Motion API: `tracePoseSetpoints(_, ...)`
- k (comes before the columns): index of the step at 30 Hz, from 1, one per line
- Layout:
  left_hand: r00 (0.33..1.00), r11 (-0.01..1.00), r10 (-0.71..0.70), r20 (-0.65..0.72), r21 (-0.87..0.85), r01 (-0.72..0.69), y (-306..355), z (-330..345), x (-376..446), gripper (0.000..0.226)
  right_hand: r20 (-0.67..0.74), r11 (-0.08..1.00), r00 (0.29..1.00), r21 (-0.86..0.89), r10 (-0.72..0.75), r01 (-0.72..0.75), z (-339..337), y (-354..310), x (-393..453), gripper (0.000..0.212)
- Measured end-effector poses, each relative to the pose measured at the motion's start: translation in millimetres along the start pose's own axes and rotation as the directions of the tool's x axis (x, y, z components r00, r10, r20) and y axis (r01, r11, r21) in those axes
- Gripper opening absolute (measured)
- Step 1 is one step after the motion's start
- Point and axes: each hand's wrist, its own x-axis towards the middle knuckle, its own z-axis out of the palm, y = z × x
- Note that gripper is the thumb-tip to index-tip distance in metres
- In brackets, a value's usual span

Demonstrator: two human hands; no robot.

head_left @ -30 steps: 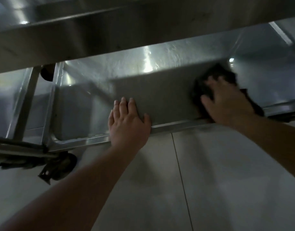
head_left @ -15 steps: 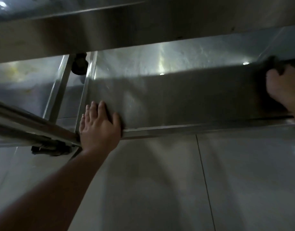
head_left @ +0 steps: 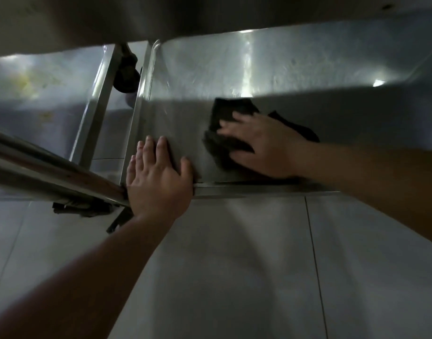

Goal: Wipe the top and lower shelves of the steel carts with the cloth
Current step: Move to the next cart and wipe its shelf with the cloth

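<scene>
Since half a second ago the right hand has swept in from the frame's right edge to centre right, fingers spread flat, pressing the dark crumpled cloth onto the shiny steel lower shelf. At far left a slanted steel cart bar meets the shelf corner. Just right of it, the left hand lies open, fingers straight, on the shelf's front rim, above the pale tiled floor.

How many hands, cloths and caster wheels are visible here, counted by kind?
Hands: 2, left hand and right hand
Cloths: 1, dark cloth
Caster wheels: 1, caster wheel behind the lower shelf
Total: 4
</scene>
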Motion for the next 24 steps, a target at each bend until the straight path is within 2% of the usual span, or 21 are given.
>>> tracePoseSetpoints(2,1.0,1.0,0.003,0.001,0.001,-0.003,0,1,0,0.077,0.028,0.992,0.992,0.018,-0.125,0.125,4,26,-48,0.066)
tracePoseSetpoints(4,1.0,1.0,0.01,0.005,0.004,-0.01,-2,2,0,0.079,0.002,0.992,0.993,0.028,-0.121,0.121,-4,73,-91,0.061)
tracePoseSetpoints(6,1.0,1.0,0.014,0.005,0.007,-0.014,-3,3,0,0.079,-0.084,0.998,0.996,0.054,0.036,-0.032,-16,123,-119,0.06)
tracePoseSetpoints(7,1.0,1.0,0.016,0.003,0.009,-0.016,-4,4,0,0.079,-0.141,0.982,0.974,0.081,0.178,-0.168,-22,150,-126,0.061)
tracePoseSetpoints(8,1.0,1.0,0.018,0.001,0.009,-0.018,-3,4,0,0.079,-0.203,0.94,0.918,0.106,0.339,-0.324,-27,176,-127,0.066)
tracePoseSetpoints(9,1.0,1.0,0.019,0.0,0.012,-0.019,-3,4,0,0.079,-0.265,0.864,0.822,0.141,0.504,-0.484,-31,202,-119,0.076)
tracePoseSetpoints(11,1.0,1.0,0.021,0.002,0.019,-0.021,-2,3,1,0.08,-0.288,0.597,0.527,0.279,0.799,-0.752,-44,230,-85,0.09)
tracePoseSetpoints(12,1.0,1.0,0.024,0.007,0.02,-0.024,-2,3,1,0.081,-0.267,0.458,0.384,0.335,0.884,-0.824,-51,229,-62,0.092)
tracePoseSetpoints(13,1.0,0.999,0.026,0.015,0.022,-0.026,-2,3,1,0.081,-0.26,0.365,0.285,0.354,0.923,-0.861,-56,219,-39,0.092)
tracePoseSetpoints(14,0.999,0.999,0.027,0.022,0.025,-0.027,-2,3,1,0.082,-0.284,0.342,0.251,0.341,0.926,-0.876,-58,201,-16,0.091)
tracePoseSetpoints(15,0.999,0.999,0.026,0.025,0.026,-0.026,-2,2,1,0.082,-0.317,0.382,0.283,0.317,0.905,-0.868,-57,180,6,0.089)
tracePoseSetpoints(16,0.999,0.999,0.023,0.025,0.027,-0.023,-1,2,0,0.081,-0.343,0.453,0.35,0.29,0.871,-0.843,-54,155,26,0.086)
tracePoseSetpoints(19,0.999,0.999,0.021,0.025,0.03,-0.021,-1,1,0,0.08,-0.361,0.7,0.617,0.173,0.7,-0.693,-38,91,78,0.073)
tracePoseSetpoints(21,1.0,1.0,0.017,0.022,0.025,-0.018,0,1,0,0.08,-0.331,0.817,0.754,0.111,0.567,-0.566,-28,55,96,0.067)
tracePoseSetpoints(24,1.0,1.0,0.01,0.022,0.008,-0.011,0,0,0,0.078,-0.223,0.94,0.915,0.022,0.336,-0.34,-11,7,95,0.07)
